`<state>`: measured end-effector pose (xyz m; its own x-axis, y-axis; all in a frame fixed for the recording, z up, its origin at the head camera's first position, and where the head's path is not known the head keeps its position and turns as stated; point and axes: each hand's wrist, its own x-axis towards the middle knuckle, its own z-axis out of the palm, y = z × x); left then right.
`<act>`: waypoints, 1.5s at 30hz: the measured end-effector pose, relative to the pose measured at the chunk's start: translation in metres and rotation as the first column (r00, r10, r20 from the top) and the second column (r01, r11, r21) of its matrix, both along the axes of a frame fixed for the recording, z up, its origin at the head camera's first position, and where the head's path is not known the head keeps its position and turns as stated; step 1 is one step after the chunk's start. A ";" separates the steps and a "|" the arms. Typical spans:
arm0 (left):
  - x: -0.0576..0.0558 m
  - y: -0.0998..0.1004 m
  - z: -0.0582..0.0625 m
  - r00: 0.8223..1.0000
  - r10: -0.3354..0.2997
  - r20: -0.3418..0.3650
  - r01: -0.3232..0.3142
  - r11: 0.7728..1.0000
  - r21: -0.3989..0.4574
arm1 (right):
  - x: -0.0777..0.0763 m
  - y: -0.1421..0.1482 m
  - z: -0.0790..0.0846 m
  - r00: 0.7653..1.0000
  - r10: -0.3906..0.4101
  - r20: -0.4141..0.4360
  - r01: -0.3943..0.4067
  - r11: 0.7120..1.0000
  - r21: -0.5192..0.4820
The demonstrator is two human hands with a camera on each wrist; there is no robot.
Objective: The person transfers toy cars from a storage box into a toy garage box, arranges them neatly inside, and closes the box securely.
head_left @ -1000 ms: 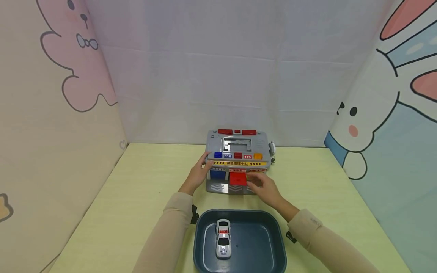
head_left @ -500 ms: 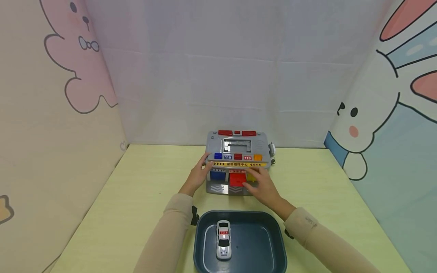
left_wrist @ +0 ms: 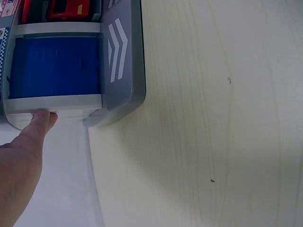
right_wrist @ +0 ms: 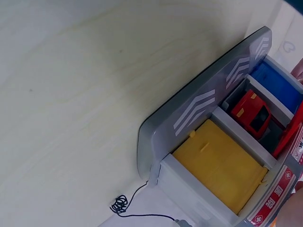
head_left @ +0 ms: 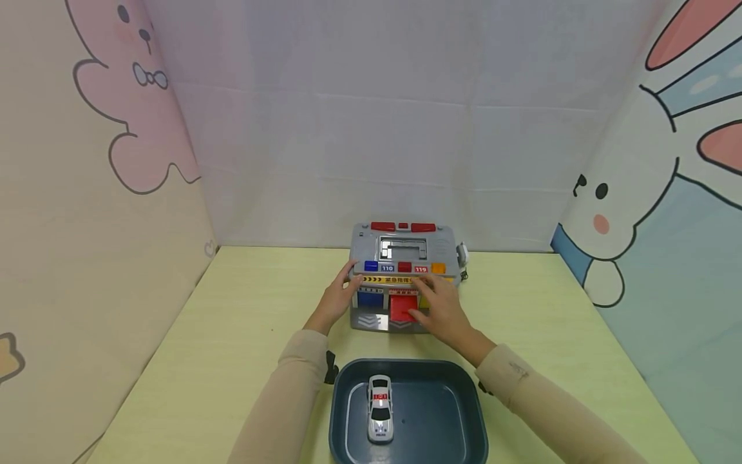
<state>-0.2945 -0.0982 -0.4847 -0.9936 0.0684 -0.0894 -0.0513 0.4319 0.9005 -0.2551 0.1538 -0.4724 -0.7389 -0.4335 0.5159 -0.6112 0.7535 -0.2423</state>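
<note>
A grey toy emergency station stands at the back of the table. It has a blue door, a red door and a yellow door. The red door is raised, and a red toy car shows inside the middle bay in the right wrist view. My left hand rests against the station's left side. On the station's front, my right hand touches the top strip with its fingers; its thumb is at the red door's lower right edge. Whether it grips the door is hard to see.
Before the station sits a dark blue tray with a white toy police car in it. A white fabric wall rises behind the table. A thin coiled black cord hangs at the station's right side.
My right hand has moved left and slightly up, from the red door's right edge to the strip above it. The red door has swung up. The left hand stays in place.
</note>
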 end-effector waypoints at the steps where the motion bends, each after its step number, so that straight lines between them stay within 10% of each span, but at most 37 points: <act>1: 0.000 0.000 0.000 1.000 -0.001 0.000 0.001 1.000 0.000 | -0.001 0.000 0.000 1.000 -0.001 0.003 0.001 1.000 0.007; 24: 0.000 -0.001 -0.001 1.000 -0.012 -0.010 0.012 1.000 0.000 | -0.016 0.005 -0.024 0.990 0.016 -0.143 0.006 0.988 0.155; 45: 0.002 -0.001 0.001 1.000 -0.017 -0.013 0.017 1.000 -0.004 | -0.037 0.008 -0.050 0.886 0.063 -0.459 0.025 0.983 0.183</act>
